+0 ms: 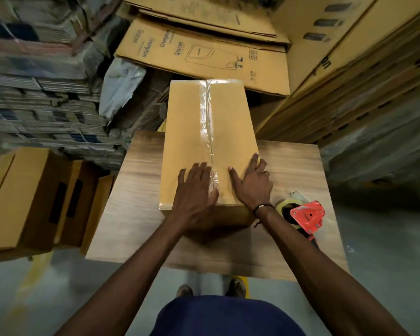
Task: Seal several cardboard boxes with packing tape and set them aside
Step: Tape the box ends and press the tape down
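Box position: the long cardboard box (209, 144) lies lengthwise on the wooden table (136, 190), its far end overhanging the table edge toward 12 o'clock. A strip of clear packing tape (207, 122) runs along the centre seam from the far edge to the near edge.

Hand state: the left hand (194, 197) lies flat on the box top at the near end, fingers straight and spread wide, thumb on the tape near the edge. The right hand (251, 183) lies flat at 3 o'clock of the seam, fingers extended and moderately spread, fingertips reaching the box's right edge. Neither hand grips anything.

Tool: the red tape dispenser (303, 217) rests on the table at 4 o'clock of the box, just beside the right wrist, not held.

Step in hand: judged from the layout, taping of the top seam is complete and the tape is being pressed flat at the near end.

Next move: setting the box aside calls for both hands to shift from the top to the sides or ends for a secure lift. The brown open cartons (29, 200) on the floor at 9 o'clock of the table suggest where further boxes stand. Overhang at the far end means the lift should be balanced.
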A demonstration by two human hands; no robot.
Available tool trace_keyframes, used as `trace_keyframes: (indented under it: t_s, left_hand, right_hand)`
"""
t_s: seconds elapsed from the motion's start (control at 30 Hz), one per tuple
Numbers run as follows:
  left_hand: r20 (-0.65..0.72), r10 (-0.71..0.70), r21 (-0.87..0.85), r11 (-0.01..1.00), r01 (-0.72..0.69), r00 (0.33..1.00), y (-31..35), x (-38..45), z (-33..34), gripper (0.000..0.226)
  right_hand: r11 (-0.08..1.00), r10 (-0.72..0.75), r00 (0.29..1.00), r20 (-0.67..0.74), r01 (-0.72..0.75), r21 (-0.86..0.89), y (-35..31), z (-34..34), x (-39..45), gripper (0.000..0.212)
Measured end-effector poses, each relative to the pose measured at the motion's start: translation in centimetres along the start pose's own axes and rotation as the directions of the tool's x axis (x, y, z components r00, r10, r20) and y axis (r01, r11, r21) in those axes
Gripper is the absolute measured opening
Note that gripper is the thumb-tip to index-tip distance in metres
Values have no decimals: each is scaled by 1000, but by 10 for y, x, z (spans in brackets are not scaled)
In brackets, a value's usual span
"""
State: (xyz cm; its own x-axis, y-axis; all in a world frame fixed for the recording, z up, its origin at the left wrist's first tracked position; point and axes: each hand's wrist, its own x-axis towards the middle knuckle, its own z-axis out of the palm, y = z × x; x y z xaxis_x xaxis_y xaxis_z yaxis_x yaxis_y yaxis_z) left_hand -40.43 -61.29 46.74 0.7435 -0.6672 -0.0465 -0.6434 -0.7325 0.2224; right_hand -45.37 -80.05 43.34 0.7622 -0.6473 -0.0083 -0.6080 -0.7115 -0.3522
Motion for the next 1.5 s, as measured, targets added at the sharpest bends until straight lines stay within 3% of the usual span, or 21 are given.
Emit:
trace_keyframes:
  t_s: [0.1, 0.3, 0.47, 0.53, 0.6, 0.87, 1.1, 1.33, 1.5]
  left_hand:
    - [145, -2, -5, 1000, 2, 990, 0, 16, 11, 81]
    - [136, -6, -25, 1000, 10, 991, 26, -30, 26, 77]
    - [-108, 55, -84, 994, -65, 993, 18, -39, -2, 54]
    - [-214, -3, -137, 990, -27, 977, -3, -36, -8, 39]
    - [-243, -68, -164, 986, 28, 968, -27, -32, -12, 38]
    - [-215, -184, -114, 980, 162, 959, -107, -21, -15, 53]
    - [-89, -262, -58, 964, 258, 961, -185, 12, -23, 70]
    - [51, -345, -36, 937, 347, 937, -265, 56, -58, 103]
    - [149, -302, -20, 951, 308, 942, -294, 71, -69, 123]
  right_hand:
    - [1000, -5, 1000, 13, 5, 5, 0, -1, -2, 100]
    - [998, -48, 998, 40, 47, 29, 4, -3, -1, 100]
    - [985, -172, 981, 87, 169, 42, 10, -7, 12, 100]
    - [972, -233, 966, 115, 231, 30, 13, -10, 22, 100]
    - [952, -306, 940, 152, 307, 14, 16, -14, 34, 100]
    - [800, -565, 789, 243, 596, -75, 20, -31, 53, 86]
    - [904, -411, 884, 225, 427, -28, -30, -5, -39, 101]
    - [872, -462, 840, 284, 489, -28, -90, 22, -125, 118]
    - [845, -509, 829, 232, 532, -50, -85, 33, -126, 89]
